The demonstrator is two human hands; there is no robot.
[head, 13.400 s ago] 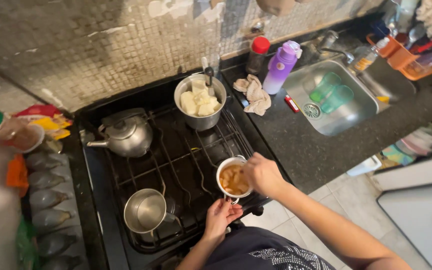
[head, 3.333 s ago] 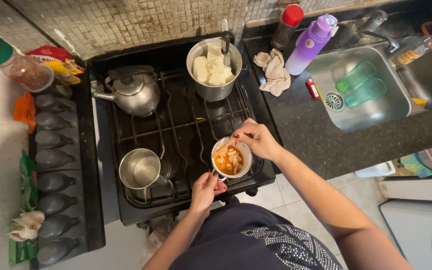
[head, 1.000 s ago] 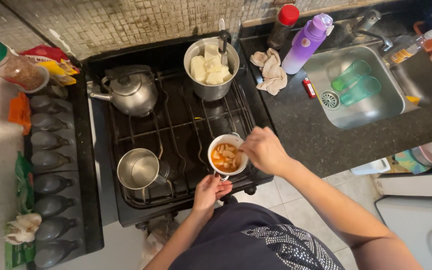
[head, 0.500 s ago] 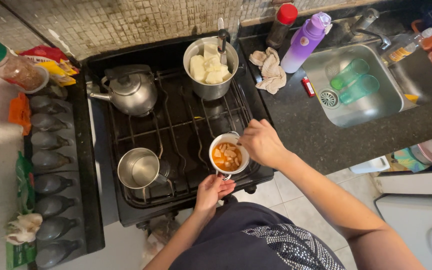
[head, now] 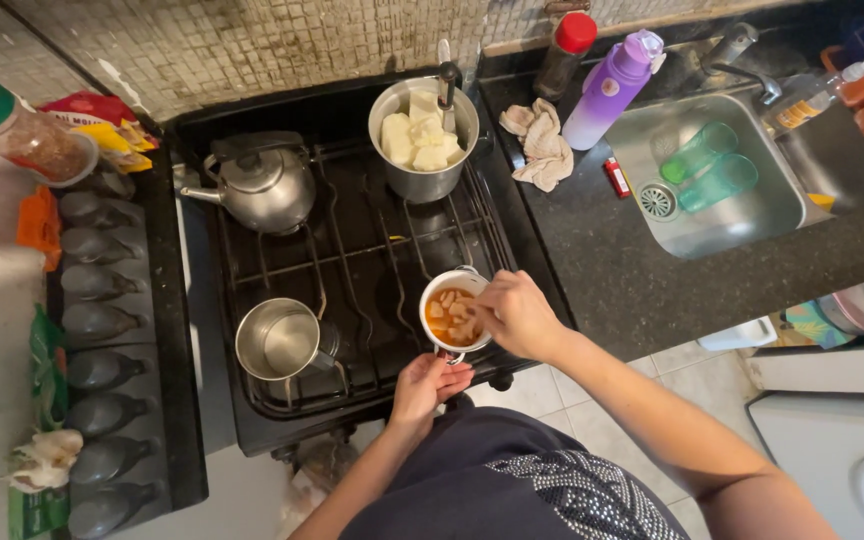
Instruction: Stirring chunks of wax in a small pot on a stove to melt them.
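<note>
1. White cup (head: pixel 452 316) sits on the black stove (head: pixel 352 260), full of orange soup.
2. Left hand (head: pixel 430 384) grips its handle.
3. Right hand (head: pixel 514 314) fingers pinch something over it.

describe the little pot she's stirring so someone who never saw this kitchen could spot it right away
Start at the black gas stove left of the steel sink. On its front right burner sits a small white pot, the left hand at its handle and the right hand over its rim. Unlike the steel kettle, the empty steel cup and the back pot of pale chunks, it holds orange broth with pale pieces.
</note>
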